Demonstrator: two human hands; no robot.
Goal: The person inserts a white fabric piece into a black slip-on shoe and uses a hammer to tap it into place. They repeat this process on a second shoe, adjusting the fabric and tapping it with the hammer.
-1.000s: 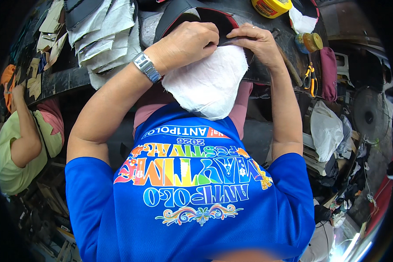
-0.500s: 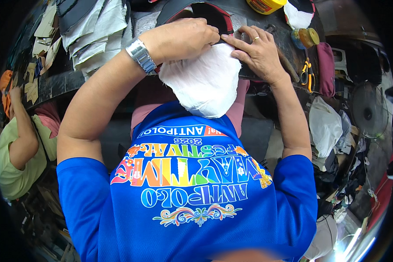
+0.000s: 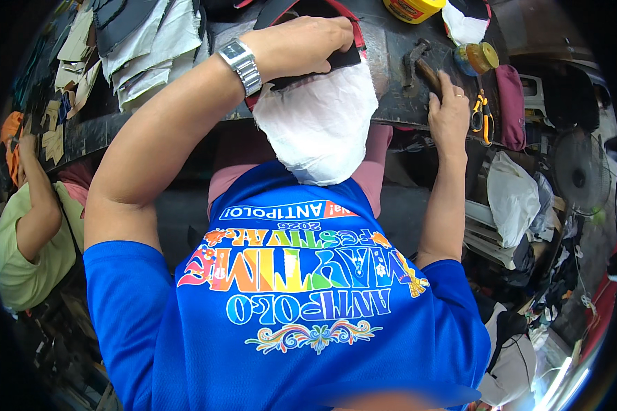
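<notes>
A shoe upper, black with red edging, lies at the table's near edge. Its white cloth lining [image 3: 319,127] hangs down toward my lap. My left hand [image 3: 305,46], a metal watch on its wrist, grips the black part near the red edge with bent fingers. The fingertips partly hide what is under them. Out to the right, my right hand [image 3: 450,113] is closed over the wooden handle of a hammer [image 3: 426,74]. The hammer's head rests on the dark tabletop, and the handle's lower end is hidden by the hand.
Orange-handled pliers [image 3: 483,120], a glass jar [image 3: 478,59] and a maroon pouch [image 3: 509,109] sit right of the hammer. A yellow tub [image 3: 415,8] stands behind. Stacked white cloth pieces [image 3: 151,61] lie left. Another person [image 3: 34,233] works at far left.
My right hand has left the shoe upper and moved right and nearer, onto the hammer handle. My left hand stays on the upper, shifted slightly right and farther away.
</notes>
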